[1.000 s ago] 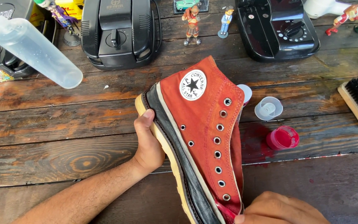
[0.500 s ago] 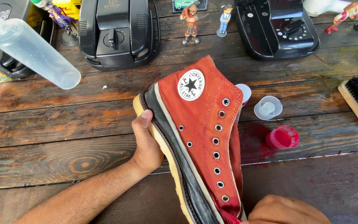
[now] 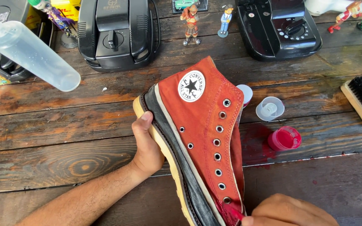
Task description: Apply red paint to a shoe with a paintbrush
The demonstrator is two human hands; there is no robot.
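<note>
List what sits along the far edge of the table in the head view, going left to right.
Clear squeeze bottle → black machine with a centre knob → two small figurines → black machine with a dial → more figurines at the right corner.

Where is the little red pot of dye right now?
In the head view, the red pot stands on the wooden table, right of the red high-top shoe, just below the clear cap.
</note>
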